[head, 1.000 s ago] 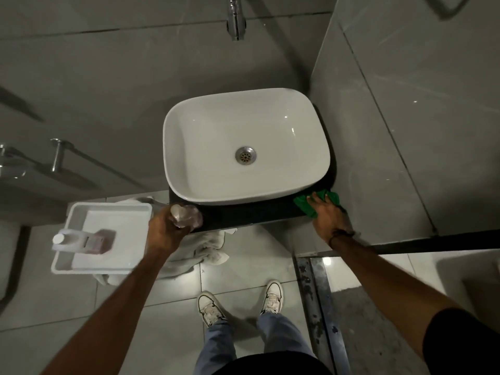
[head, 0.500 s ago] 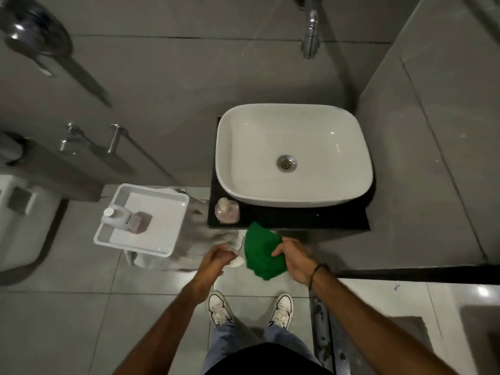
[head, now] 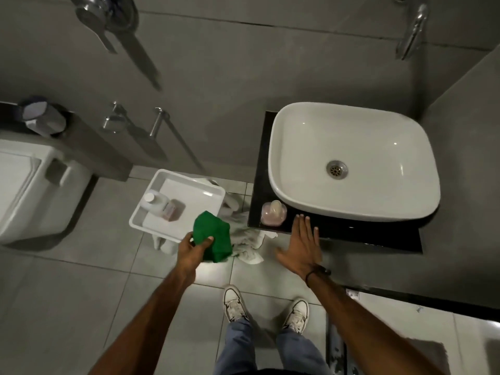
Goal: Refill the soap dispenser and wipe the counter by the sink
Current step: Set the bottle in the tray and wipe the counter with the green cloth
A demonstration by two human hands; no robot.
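My left hand grips a bunched green cloth over the floor, beside the white tray. My right hand is flat and open, fingers spread, its tips over the front edge of the black counter. A pinkish soap dispenser stands on the counter's left front corner, just left of my fingertips. The white basin sits on the counter. A refill bottle with a white cap lies in the tray.
A crumpled white towel lies on the floor between tray and counter. A toilet stands at the left. A chrome tap sticks out above the basin and a towel rail from the wall. My shoes stand below.
The green cloth passed from my right hand into my left and moved left toward the tray. My right hand let go and opened at the counter edge. The view swung left.
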